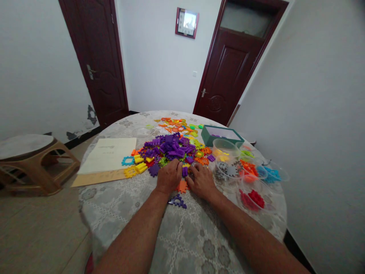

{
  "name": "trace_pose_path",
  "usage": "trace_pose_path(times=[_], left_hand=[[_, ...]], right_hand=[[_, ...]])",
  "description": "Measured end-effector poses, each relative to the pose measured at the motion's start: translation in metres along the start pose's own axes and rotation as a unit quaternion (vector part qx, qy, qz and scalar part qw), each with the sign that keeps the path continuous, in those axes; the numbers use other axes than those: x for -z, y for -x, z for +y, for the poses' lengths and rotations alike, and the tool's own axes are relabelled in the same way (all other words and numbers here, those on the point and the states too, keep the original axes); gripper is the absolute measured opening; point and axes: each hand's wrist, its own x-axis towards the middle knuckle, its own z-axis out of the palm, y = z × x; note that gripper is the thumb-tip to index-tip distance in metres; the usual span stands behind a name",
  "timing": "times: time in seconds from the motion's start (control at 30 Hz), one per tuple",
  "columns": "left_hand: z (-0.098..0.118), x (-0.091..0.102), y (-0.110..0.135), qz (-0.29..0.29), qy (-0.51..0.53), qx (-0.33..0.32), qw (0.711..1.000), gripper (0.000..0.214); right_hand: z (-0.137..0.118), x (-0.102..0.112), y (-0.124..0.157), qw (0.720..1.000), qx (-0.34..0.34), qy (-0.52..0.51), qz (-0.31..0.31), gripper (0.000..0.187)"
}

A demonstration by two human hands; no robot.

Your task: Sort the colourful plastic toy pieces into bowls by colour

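Observation:
Both of my hands meet at the near edge of a heap of purple plastic building pieces (171, 146). A small purple ribbed piece (185, 171) shows between them. My left hand (169, 177) is closed, its thumb side against that piece, with most of its fingers hidden. Curled inward from the other side, my right hand (202, 180) has its fingertips at the heap's edge; what they pinch is hidden. An orange notched piece (183, 186) lies under and between the hands. Nearer to me, beside my left wrist, lies a dark purple toothed piece (178, 201).
At the right stand clear tubs of sorted pieces: yellow (222, 155), grey (228, 169), orange (249, 169), blue (269, 174) and red (252, 199). Behind them is a green box (207, 137). A cream paper folder (110, 154) lies left; orange pieces (173, 125) spread at the back.

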Motion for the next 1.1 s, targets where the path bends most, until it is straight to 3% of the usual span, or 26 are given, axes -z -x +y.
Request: trace_pose_path(times=[0.13, 0.27, 0.4, 0.5, 0.7, 0.83, 0.97, 1.1], left_hand=[[0.002, 0.002, 0.001, 0.003, -0.01, 0.007, 1.0, 0.036], [0.001, -0.001, 0.001, 0.006, -0.01, 0.009, 1.0, 0.036], [0.001, -0.002, 0.001, -0.012, -0.011, 0.004, 1.0, 0.034], [0.002, -0.001, 0.002, -0.034, -0.005, -0.011, 0.999, 0.029], [0.006, -0.001, 0.006, -0.097, -0.019, -0.076, 0.992, 0.02], [0.007, -0.002, 0.008, -0.125, 0.001, -0.123, 0.985, 0.02], [0.011, -0.002, 0.01, -0.146, 0.053, -0.163, 0.974, 0.018], [0.01, 0.001, 0.008, -0.119, 0.092, -0.155, 0.976, 0.02]], right_hand=[[-0.01, 0.008, 0.033, 0.995, 0.088, -0.052, 0.007, 0.023], [0.003, 0.015, 0.043, 0.971, 0.147, -0.183, 0.039, 0.026], [0.035, 0.014, 0.038, 0.955, 0.094, -0.255, 0.123, 0.038], [0.052, 0.007, 0.04, 0.957, 0.033, -0.25, 0.143, 0.043], [0.056, -0.006, 0.05, 0.978, 0.027, -0.187, 0.087, 0.046], [0.059, -0.005, 0.046, 0.975, 0.021, -0.216, 0.042, 0.043], [0.062, -0.001, 0.044, 0.968, -0.004, -0.25, 0.04, 0.044], [0.059, 0.0, 0.044, 0.962, -0.011, -0.268, 0.054, 0.042]])
